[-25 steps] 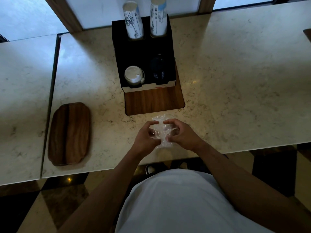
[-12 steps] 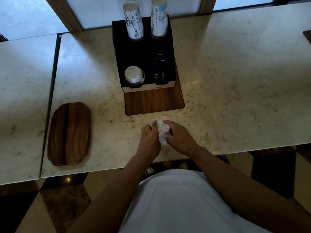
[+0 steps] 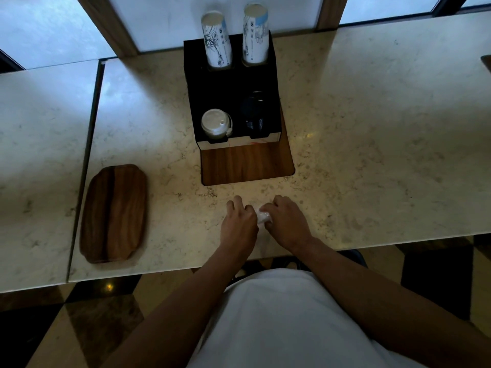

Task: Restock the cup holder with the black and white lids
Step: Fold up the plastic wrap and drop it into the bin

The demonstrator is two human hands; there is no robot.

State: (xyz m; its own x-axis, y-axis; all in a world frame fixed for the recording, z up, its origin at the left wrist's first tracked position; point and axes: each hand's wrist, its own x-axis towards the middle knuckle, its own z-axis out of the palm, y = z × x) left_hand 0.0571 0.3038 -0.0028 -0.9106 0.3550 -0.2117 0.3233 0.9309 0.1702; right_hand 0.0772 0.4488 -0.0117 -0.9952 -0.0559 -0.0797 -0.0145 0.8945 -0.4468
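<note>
Cup holder (image 3: 233, 86): two cup stacks, two lid stacks; both hands squeeze plastic (image 3: 263, 217).

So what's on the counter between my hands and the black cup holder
In the head view, only the wooden board under the cup holder and bare marble counter separate it from the left hand and right hand.
</note>
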